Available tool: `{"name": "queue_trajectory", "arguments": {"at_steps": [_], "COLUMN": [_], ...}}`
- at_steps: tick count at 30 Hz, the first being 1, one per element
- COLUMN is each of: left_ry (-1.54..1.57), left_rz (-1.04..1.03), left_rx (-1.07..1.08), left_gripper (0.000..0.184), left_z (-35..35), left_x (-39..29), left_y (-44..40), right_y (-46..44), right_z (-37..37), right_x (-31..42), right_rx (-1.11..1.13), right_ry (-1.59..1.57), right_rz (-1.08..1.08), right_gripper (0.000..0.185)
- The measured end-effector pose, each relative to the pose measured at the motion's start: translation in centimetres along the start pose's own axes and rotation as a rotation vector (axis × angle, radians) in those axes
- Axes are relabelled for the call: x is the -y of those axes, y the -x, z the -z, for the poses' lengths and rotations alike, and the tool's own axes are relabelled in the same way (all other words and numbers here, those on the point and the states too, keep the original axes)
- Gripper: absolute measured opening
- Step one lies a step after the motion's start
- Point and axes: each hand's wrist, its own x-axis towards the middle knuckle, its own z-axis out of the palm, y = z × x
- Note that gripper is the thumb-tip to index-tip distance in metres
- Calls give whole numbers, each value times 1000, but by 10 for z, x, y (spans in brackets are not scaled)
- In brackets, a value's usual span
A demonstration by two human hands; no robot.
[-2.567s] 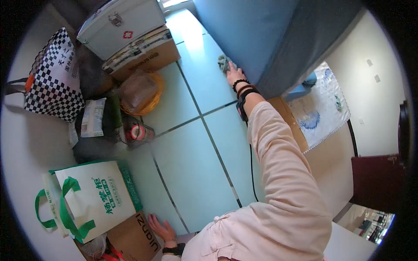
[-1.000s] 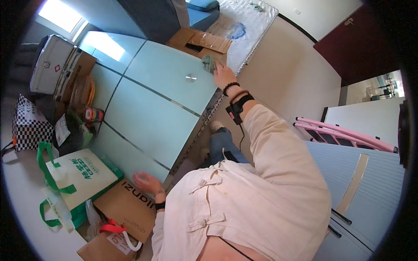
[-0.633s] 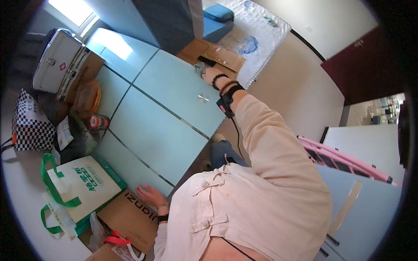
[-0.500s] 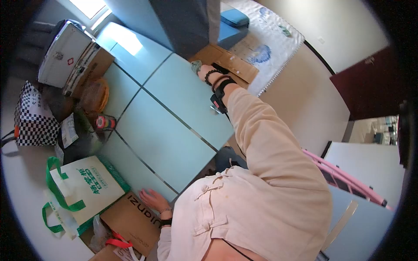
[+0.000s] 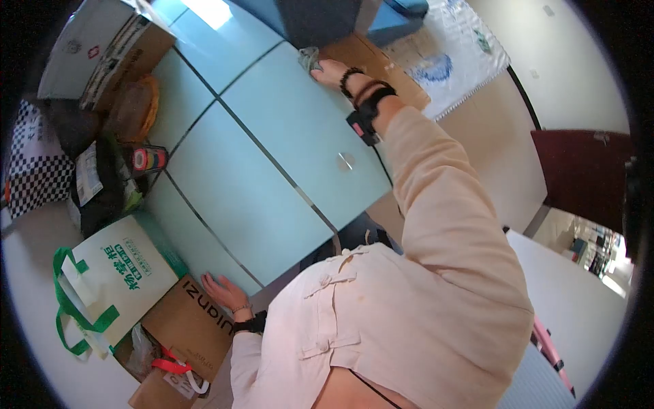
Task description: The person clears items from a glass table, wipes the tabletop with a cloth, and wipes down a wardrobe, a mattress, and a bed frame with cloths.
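My right hand (image 5: 332, 72) reaches out to the far right edge of the glass-topped table (image 5: 252, 184). Its fingers are closed on a crumpled grey-green cloth (image 5: 308, 59), which lies against the pale tabletop near that edge. Beaded and dark bands and a black device circle the right wrist. Down at the lower left, my left hand (image 5: 226, 293) lies with fingers spread at the near edge of the table, beside a brown cardboard box (image 5: 187, 320). It holds nothing.
Along the left side stand a white and green shopping bag (image 5: 126, 279), a checkered bag (image 5: 41, 163), a colourful roll or tin (image 5: 150, 158), a round woven basket (image 5: 139, 109) and a silver case (image 5: 85, 48). Flattened cardboard (image 5: 381, 65) sits beyond the right edge.
The whole view has shifted, so the table appears higher. Relative to the tabletop, my right hand and the cloth have moved slightly to the right. My left hand stays by the box.
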Motion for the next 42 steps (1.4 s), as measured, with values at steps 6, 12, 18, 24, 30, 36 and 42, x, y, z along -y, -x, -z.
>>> {"name": "queue_trajectory", "arguments": {"at_steps": [6, 12, 18, 24, 30, 36, 42], "left_ry": [-49, -70, 29, 32, 9, -13, -52], "left_rz": [15, 12, -42, -94, -121, -93, -166], "left_rx": [40, 58, 74, -78, -42, -36, -11], "left_gripper": [44, 46, 47, 38, 40, 45, 46], "left_z": [2, 0, 5, -7, -10, -10, -12], "left_x": [-3, 2, 6, 13, 14, 14, 23], "left_y": [-2, 1, -2, -7, -8, -12, -12], "right_y": [173, 259, 254, 295, 330, 331, 339], "right_z": [-8, -62, -142, -208, -233, -214, -279], "right_x": [-68, -23, 34, 136, 165, 129, 173], "right_rx": [110, -397, -1309, -1167, -894, -844, -781], "right_ry": [-134, -326, -536, -762, -1064, -1090, -1032], "right_rz": [-115, -508, -418, -367, -437, -308, -99], "right_gripper": [45, 38, 51, 52, 46, 26, 25]}}
